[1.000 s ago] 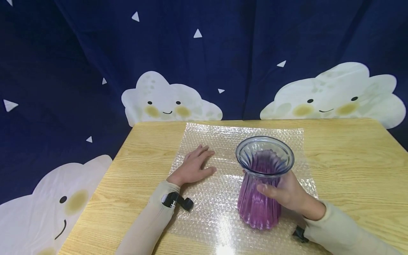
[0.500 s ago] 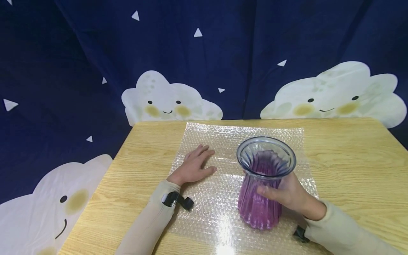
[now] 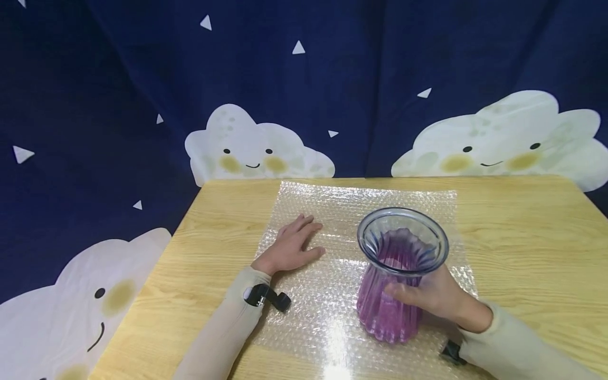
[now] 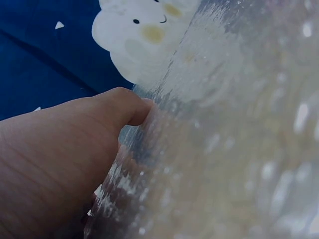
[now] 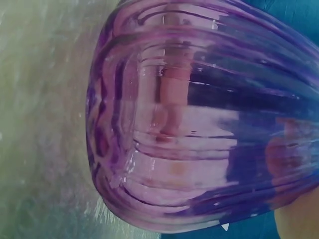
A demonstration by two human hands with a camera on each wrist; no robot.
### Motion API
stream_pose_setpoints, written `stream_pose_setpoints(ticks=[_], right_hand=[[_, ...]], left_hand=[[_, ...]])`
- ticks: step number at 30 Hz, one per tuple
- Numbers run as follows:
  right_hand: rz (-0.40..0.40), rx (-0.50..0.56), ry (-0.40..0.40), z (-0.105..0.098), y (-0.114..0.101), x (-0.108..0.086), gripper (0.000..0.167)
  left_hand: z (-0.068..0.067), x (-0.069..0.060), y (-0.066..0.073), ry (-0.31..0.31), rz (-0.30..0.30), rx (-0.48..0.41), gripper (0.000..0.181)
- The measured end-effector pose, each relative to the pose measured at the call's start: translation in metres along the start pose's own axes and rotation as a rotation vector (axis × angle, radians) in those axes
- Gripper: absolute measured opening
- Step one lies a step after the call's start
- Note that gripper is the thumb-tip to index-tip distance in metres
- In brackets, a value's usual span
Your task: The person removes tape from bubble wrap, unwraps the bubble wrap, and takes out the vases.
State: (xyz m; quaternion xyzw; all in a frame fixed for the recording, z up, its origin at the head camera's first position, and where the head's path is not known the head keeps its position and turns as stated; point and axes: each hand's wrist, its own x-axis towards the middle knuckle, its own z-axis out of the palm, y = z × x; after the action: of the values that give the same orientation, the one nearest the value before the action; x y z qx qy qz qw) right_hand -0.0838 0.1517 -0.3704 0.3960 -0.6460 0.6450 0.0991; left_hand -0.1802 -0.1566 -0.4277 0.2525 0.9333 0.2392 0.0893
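Note:
A ribbed glass vase, purple below with a clear bluish flared rim, is held by my right hand. The thumb lies across the near side of its neck, and the glass partly hides the other fingers. Below the vase spreads a sheet of bubble wrap; whether the base touches it I cannot tell. My left hand rests on the left part of the sheet with fingers spread. Close up in the left wrist view, the thumb touches the bubble wrap. Purple glass fills most of the right wrist view.
The bubble wrap lies on a light wooden table. A dark blue curtain with smiling clouds and white triangles hangs behind the table's far edge and down the left side. Black wrist cameras sit on both sleeves.
The vase's rim shifts slightly toward the person and to the right, with the right hand still round its neck. The left hand stays in place on the sheet. The head view shifts a little.

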Motion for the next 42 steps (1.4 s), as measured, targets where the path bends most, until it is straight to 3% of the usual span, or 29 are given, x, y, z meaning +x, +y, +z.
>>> stream_pose_setpoints(ticks=[3,9,13,23,42], right_hand=[[0.011,-0.027,0.0,-0.0012,-0.0005,-0.0025,0.07],[-0.112,0.015,-0.038,-0.0017,0.0016,-0.0022,0.073],[-0.115,0.023,-0.062,-0.0019,0.0017,-0.0034,0.08],[-0.205,0.135,-0.054,0.0002,0.0071,-0.0067,0.08],[-0.203,0.142,-0.084,0.0003,0.0037,-0.0068,0.077]], left_hand=[[0.0003,0.0008,0.0005,-0.008,0.002,0.0,0.071],[-0.0008,0.0004,0.001,-0.005,0.007,-0.001,0.07],[-0.0017,-0.0006,0.0019,-0.006,0.001,-0.006,0.07],[-0.0018,0.0001,0.0029,-0.018,-0.004,0.005,0.072],[-0.0016,-0.0005,0.0024,-0.017,0.001,0.01,0.072]])
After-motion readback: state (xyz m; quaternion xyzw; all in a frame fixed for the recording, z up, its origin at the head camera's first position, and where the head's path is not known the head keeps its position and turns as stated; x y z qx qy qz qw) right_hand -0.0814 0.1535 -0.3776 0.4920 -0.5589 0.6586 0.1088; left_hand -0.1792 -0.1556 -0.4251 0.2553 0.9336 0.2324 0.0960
